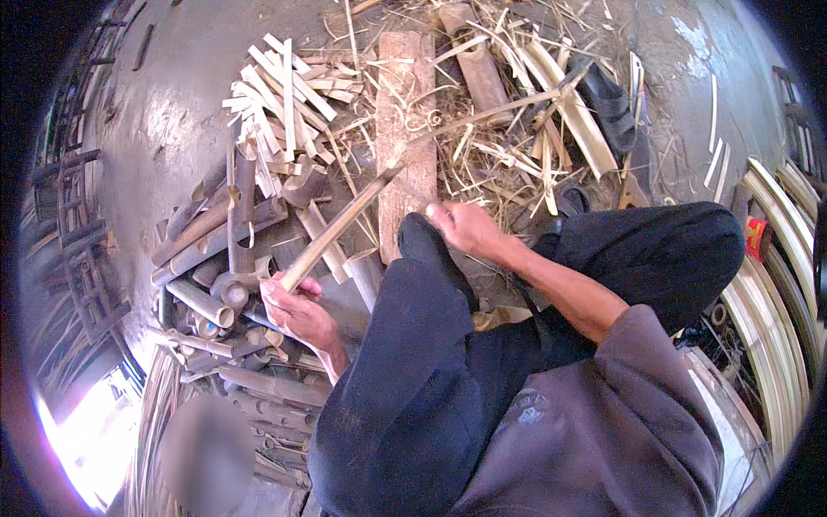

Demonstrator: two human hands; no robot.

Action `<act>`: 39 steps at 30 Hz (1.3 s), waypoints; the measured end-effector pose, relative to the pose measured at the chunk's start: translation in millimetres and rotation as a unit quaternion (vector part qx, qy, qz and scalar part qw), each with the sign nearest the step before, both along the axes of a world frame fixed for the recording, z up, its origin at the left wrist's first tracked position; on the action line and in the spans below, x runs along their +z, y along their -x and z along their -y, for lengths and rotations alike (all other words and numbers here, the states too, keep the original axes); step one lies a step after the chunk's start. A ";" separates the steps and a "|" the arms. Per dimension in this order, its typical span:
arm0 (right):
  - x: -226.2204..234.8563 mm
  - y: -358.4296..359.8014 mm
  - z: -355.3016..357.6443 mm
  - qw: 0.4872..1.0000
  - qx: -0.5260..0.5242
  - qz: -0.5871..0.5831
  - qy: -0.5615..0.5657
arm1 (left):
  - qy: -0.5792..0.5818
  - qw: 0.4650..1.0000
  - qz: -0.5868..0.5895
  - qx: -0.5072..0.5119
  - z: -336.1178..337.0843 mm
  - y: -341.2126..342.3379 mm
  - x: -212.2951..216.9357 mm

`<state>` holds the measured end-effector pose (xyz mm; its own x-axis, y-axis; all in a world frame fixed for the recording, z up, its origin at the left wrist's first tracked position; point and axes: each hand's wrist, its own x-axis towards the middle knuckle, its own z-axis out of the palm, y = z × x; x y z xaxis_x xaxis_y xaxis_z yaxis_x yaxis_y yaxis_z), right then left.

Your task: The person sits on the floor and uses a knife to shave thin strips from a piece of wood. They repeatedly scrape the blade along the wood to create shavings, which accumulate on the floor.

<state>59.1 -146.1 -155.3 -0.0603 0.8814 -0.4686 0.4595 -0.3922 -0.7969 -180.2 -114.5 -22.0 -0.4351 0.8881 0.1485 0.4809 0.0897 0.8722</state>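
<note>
A person in dark trousers [388, 379] and a brownish shirt [603, 431] is sitting low over a workspace littered with bamboo, seen from above.

The two hands are working apart. The left hand [301, 314] is closing around the lower end of a bamboo strip [345, 224]. The right hand [469, 228], farther forward, is curling tightly around a thin grey tool [417, 196], which is blurring so much that its exact kind cannot be told.

The bamboo strip is slanting up and away from the left hand, its far end lying over a rough wooden plank [394, 207]. It is long, narrow and nearly straight. Its face is showing pale straw yellow near the hand, turning browner along its length and ending in a dark, almost black tip close to the thin grey tool. A brown edge is running along one side.

A dark shoe [422, 241] on the person's foot is overlapping the plank's near part. Curly shavings [491, 164] are scattering across the plank and the ground to its right. Beyond the left hand, pale slats [289, 95] are lying in a loose, fanned heap, with brown bamboo tubes [207, 233] piling up nearer. At far right, long pale bamboo lengths [767, 327] are curving along the rim.
</note>
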 end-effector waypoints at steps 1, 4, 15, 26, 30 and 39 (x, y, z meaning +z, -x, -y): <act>14.3 9.2 15.4 0.999 0.038 0.028 -0.020 | 0.026 0.999 -0.021 0.008 4.2 4.4 0.6; -50.2 -17.0 22.0 0.994 -0.039 0.057 0.089 | 0.048 0.996 -0.080 -0.004 8.8 6.5 -1.1; 19.6 -24.3 15.8 0.981 -0.087 -0.101 0.141 | -0.043 0.953 0.292 -0.072 -55.8 -50.0 -9.0; 208.0 -12.5 -11.0 0.956 -0.099 -0.276 -0.010 | -0.030 0.944 0.044 -0.325 -61.7 -78.2 -15.0; 221.8 -9.8 -7.0 0.938 -0.138 -0.317 0.022 | 0.018 0.928 0.013 -0.371 -59.5 -82.7 -12.3; 227.5 -0.1 -8.5 0.939 -0.142 -0.310 0.050 | -0.026 0.897 0.023 -0.441 -54.1 -90.0 -13.6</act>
